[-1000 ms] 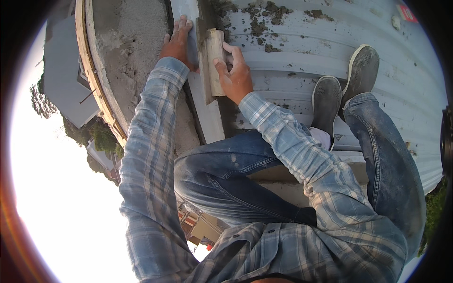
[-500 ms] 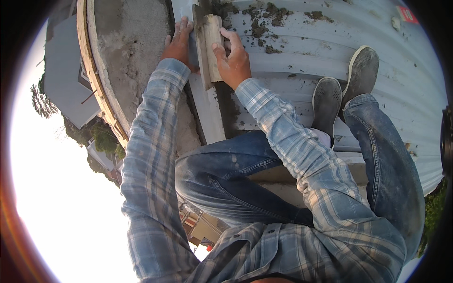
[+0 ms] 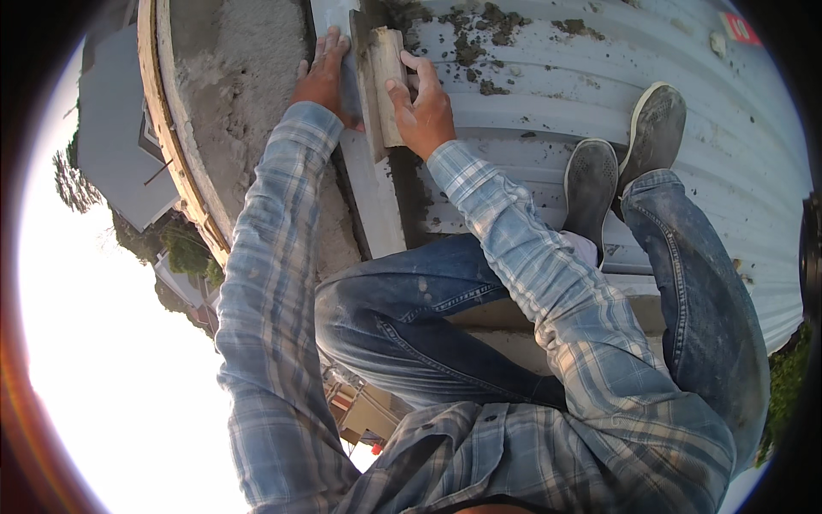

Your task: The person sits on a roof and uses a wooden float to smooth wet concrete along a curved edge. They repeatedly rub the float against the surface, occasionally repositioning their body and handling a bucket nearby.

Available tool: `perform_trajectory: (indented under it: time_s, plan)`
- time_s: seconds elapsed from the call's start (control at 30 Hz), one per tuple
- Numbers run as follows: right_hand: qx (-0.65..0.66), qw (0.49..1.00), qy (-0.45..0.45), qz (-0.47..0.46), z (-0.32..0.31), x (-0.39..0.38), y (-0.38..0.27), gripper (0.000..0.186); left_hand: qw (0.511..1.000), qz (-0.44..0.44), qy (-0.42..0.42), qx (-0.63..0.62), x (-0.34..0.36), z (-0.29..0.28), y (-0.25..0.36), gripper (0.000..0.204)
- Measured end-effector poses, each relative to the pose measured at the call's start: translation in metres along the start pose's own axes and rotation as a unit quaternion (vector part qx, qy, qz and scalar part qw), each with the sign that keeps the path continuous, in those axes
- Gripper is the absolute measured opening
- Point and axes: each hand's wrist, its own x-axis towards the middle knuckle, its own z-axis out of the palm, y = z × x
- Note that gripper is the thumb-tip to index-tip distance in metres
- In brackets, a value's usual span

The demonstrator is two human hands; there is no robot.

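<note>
Through the head camera, I found the work at the top centre of the frame. The right hand [image 3: 425,116] was closed around the block handle [image 3: 388,94] of a float [image 3: 369,94], thumb on the near side, fingers curled over the far one. The float stood nearly edge-on to me, along the right-hand edge of a long pale board [image 3: 374,210]. To its left, the left hand [image 3: 324,77] lay flat on the board with its fingers spread, gripping nothing. Dark, damp mortar [image 3: 413,201] ran down the board's right side; rough concrete [image 3: 231,107] filled the upper left. Mortar crumbs [image 3: 492,30] lay scattered on ribbed metal sheeting [image 3: 531,184] at upper right.

To do this well, I judged, the left palm had to press firmly enough that the board could not creep, with its fingertips clear of the float's edge. The float wanted its whole face bearing evenly, with steady pressure along the board's line; tilting it would likely gouge the mortar.
</note>
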Motion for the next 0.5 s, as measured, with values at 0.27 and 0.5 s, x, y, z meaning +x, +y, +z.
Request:
perform_trajectory:
  time_s: [0.27,0.5]
  plan:
    - [-0.038,0.991,-0.069,0.111,-0.017,-0.062,0.018,0.041,1.0,0.004,0.006,-0.017,-0.004,-0.001,0.001,0.143]
    - [-0.048,0.999,0.02,-0.001,0.005,0.032,-0.001,0.043,1.0,0.011,0.021,-0.017,0.002,0.006,-0.002,0.143]
